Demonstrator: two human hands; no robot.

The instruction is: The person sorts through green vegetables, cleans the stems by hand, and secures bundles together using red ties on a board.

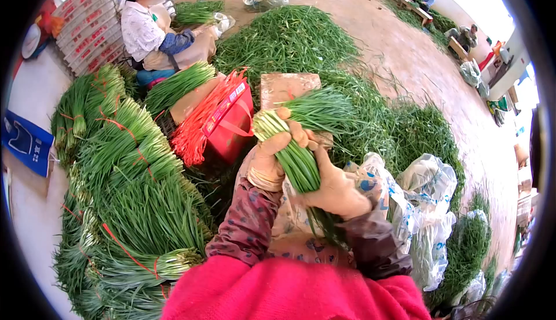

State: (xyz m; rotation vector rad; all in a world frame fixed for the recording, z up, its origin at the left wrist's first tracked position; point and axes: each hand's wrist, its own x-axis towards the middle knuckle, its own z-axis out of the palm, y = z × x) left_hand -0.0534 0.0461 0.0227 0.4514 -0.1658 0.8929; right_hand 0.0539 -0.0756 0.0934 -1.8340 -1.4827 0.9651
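A bundle of green stalks (298, 166) with pale cut ends is held in front of my body. My left hand (271, 155), gloved and with rubber bands round the wrist, wraps the bundle near its pale ends. Gloved too, my right hand (336, 187) closes round its leafy lower part. Just behind the hands, more green stalks (324, 108) lie on a board (284, 85). A red bag (231, 129) with a bunch of red ties (202, 117) stands to the left of the board.
Tied green bundles (145, 187) are stacked at the left. Loose greens (289, 39) are heaped ahead. Clear plastic bags (428, 204) lie at the right. A seated person (156, 36) is near stacked crates (90, 22); two more people sit far right.
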